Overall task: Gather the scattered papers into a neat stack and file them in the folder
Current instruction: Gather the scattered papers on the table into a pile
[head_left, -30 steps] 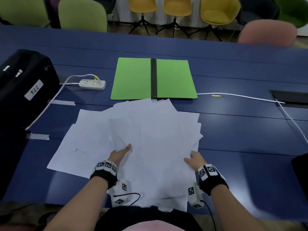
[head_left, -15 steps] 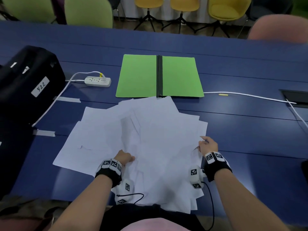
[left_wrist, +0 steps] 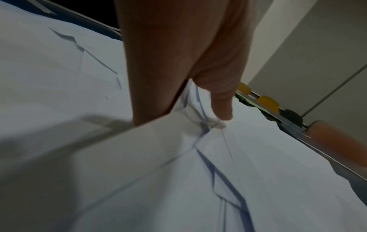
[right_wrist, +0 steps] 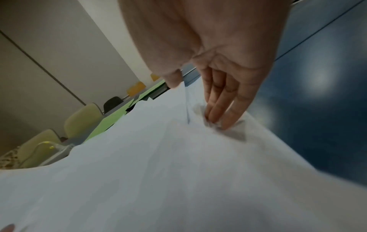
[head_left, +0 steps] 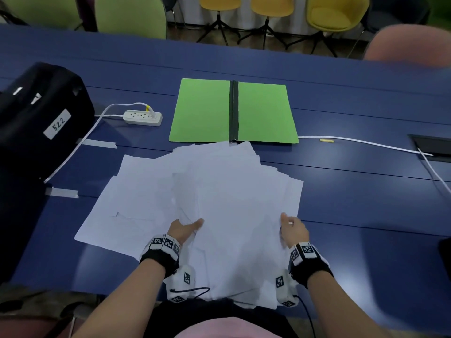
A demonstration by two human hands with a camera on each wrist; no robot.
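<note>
Blue table; hands on papers

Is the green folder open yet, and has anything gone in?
Open and empty: the green folder lies flat, both leaves bare; the papers lie outside it.

Blue table under scattered papers, green folder, power strip, black bag.
</note>
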